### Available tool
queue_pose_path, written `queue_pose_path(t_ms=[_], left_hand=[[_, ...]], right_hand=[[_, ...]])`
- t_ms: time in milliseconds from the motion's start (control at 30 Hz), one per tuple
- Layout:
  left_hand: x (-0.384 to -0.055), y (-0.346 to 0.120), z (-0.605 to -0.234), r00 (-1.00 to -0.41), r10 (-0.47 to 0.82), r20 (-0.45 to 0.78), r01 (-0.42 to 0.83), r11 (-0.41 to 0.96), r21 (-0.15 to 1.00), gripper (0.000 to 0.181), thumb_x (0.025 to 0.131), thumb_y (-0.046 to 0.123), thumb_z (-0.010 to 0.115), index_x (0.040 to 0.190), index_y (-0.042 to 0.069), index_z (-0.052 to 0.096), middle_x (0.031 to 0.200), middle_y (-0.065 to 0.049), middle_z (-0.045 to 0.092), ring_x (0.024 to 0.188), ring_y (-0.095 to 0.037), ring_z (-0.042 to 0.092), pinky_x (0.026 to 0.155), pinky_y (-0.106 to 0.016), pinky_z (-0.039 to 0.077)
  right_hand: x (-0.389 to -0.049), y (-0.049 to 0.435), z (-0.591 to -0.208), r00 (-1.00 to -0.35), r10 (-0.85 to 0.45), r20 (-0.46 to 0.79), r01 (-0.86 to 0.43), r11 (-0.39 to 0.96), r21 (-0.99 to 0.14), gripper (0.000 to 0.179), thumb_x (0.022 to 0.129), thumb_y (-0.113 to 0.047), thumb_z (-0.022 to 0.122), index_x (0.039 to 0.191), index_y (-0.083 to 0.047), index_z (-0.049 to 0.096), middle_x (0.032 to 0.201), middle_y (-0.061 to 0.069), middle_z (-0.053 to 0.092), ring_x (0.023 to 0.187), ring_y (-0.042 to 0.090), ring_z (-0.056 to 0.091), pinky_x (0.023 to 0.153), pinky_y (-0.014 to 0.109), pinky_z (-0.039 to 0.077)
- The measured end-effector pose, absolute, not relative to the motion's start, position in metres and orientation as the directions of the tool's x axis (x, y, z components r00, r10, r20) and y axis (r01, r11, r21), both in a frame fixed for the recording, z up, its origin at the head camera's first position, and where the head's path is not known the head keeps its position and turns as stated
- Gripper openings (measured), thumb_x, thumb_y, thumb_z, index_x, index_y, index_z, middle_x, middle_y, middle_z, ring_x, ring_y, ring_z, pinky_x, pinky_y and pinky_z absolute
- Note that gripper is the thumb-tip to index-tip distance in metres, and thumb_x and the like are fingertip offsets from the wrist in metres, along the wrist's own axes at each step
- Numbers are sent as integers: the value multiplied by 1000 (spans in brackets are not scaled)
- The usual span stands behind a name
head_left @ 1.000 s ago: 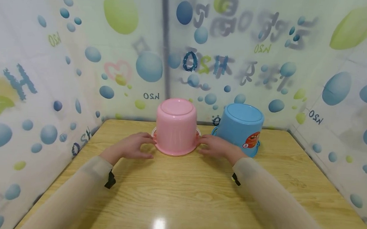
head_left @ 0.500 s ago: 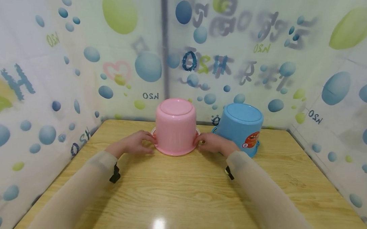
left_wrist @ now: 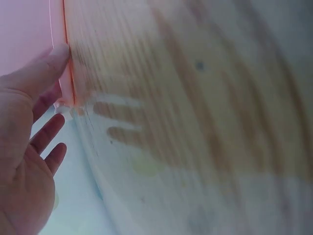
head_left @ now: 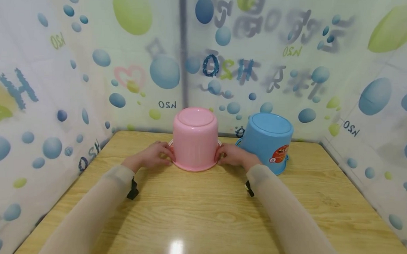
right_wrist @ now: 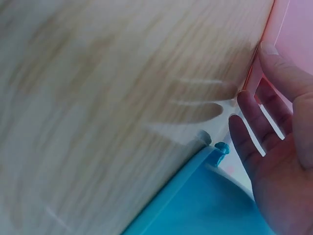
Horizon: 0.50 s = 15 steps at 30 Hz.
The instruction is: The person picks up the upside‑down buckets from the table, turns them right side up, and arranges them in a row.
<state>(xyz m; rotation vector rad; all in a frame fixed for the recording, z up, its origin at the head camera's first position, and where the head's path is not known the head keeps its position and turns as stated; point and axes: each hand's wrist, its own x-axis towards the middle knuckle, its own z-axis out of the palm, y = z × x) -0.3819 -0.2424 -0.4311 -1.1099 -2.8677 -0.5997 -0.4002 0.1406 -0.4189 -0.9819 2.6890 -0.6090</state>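
Pinches the upturned pink bucket (head_left: 195, 145) low at both sides, directly between left hand (head_left: 153, 155) and right hand (head_left: 235, 155), apparently gripped but not yet off the table (head_left: 200, 209), with the blue bucket (head_left: 264, 140) beside the right.

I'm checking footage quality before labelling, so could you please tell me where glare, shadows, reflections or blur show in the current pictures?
Head view: a bright glare spot on the glossy tabletop, soft shadows beside both arms; left wrist view: the left hand's fingers mirrored in the tabletop, wood grain blurry; right wrist view: similar finger reflections from the right hand, grain blurry too.
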Motion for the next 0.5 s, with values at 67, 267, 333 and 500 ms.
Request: queue_pose_path(t_ms=[67,267,333,500], left_hand=[[-382,-241,-430,-749,645,148,653,685,323,13,95,15,86,106,22,87,128,-12,72,121,-33,59,111,-59,39],[-382,-235,-427,-749,644,158,660,701,270,7,95,15,86,98,21,86,118,-8,73,111,-28,58,102,-50,40],[-382,-234,-426,-750,641,161,659,705,263,4,95,17,86,95,20,85,113,-6,73,107,-26,56,97,-46,39],[-381,-234,-429,-752,632,185,658,708,257,6,95,19,87,91,19,83,110,-6,71,107,-26,55,97,-46,38]], right_hand=[[-400,140,-418,-759,-649,-52,-564,696,-443,8,101,-11,78,108,-13,81,125,8,68,111,23,61,103,42,54],[-400,138,-418,-762,-647,-20,-582,698,-417,4,101,-11,79,104,-12,81,119,7,68,107,22,61,98,40,54],[-400,137,-420,-755,-656,-7,-595,689,-414,3,101,-12,79,104,-11,81,117,7,69,107,22,61,97,39,54],[-399,136,-422,-749,-663,-2,-601,680,-420,5,103,-13,78,104,-10,80,114,6,68,108,21,60,99,39,54]])
